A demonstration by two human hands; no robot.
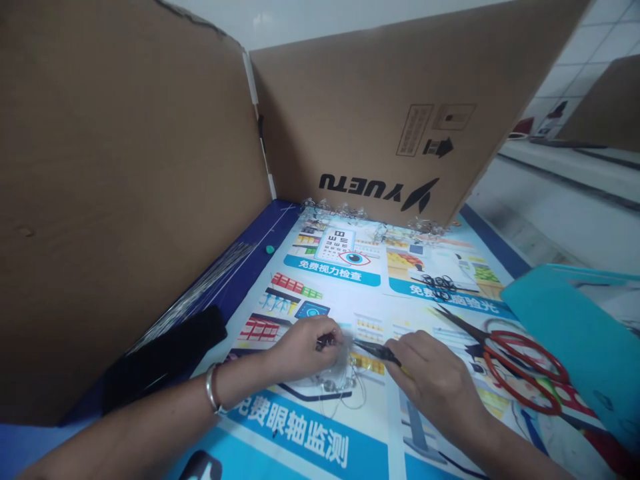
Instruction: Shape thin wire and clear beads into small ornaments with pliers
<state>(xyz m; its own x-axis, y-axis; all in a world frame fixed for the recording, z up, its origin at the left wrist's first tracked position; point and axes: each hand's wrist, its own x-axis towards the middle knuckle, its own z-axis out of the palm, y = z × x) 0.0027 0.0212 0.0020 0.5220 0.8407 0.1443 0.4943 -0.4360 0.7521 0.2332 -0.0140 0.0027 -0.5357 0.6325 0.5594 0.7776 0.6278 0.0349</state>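
My left hand (307, 347), with a silver bangle on its wrist, is closed in a pinch around a small dark piece (326, 342) whose exact kind is unclear. Thin curled wire (357, 400) and small clear beads (330, 385) hang or lie just below those fingers. In my right hand (435, 377) is a pair of pliers (375, 348) with dark narrow jaws and a bit of yellow handle showing. The pliers' tip points left, close to my left fingertips. Whether the jaws grip the wire cannot be made out.
Red-handled scissors (525, 360) lie right of my right hand, by a turquoise container (575, 313). Black loops (440, 285) and clear bundles (345, 212) lie farther back. Tall cardboard panels (380, 120) enclose the left and back. A black object (170, 353) and thin rods (200, 287) lie left.
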